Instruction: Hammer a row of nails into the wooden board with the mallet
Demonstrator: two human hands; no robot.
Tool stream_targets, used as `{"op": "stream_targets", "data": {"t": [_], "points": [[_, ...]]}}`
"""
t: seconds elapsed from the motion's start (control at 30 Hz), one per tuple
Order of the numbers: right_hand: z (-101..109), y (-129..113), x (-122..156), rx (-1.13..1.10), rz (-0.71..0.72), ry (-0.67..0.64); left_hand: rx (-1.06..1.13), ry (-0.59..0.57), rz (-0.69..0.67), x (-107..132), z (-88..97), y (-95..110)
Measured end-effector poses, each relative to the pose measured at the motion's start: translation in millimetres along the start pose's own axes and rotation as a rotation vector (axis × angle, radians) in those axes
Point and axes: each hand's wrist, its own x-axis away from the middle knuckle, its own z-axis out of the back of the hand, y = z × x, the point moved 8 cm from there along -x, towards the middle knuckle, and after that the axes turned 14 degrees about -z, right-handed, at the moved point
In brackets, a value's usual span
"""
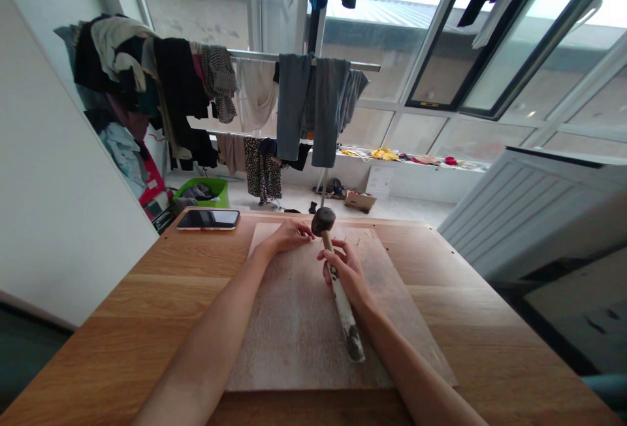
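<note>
My right hand is closed around the handle of a mallet. Its dark, rounded head points away from me, and the worn, pale-stained handle slants back over a flat wooden board. To the left of the mallet head, my left hand rests at the far part of the board with its fingertips drawn together. Whatever lies between those fingertips is too small to make out. A few thin nails stand up from the board just beyond my right hand.
A phone lies at the table's far left corner. The wooden table extends around the board. Beyond it are a clothes rack hung with laundry, a green basin and a cardboard box. A white panelled piece stands at right.
</note>
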Motion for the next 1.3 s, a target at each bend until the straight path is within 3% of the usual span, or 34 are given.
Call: {"op": "stream_targets", "data": {"t": [0.8, 0.97, 1.03, 1.13, 1.3], "points": [[-4.0, 1.2, 0.6, 0.011, -0.047, -0.025, 0.043, 0.005, -0.061, -3.6, -2.5, 3.1], [6.1, -11.4, 3.5, -0.038, -0.001, 0.029, -0.041, 0.03, 0.049, -1.3, 5.7, 4.9], [14.3, -21.9, 7.2, -0.069, 0.037, 0.071, -0.14, 0.032, 0.083, -3.2, 12.7, 14.8], [29.2, -34.8, 13.1, -0.116, 0.073, 0.165, -0.245, -0.134, 0.058, -11.1, 2.2, 41.7], [43.7, -29.8, 9.8, -0.199, -0.001, 0.227, -0.272, -0.527, 0.021, -12.0, -63.7, 76.1]]}}
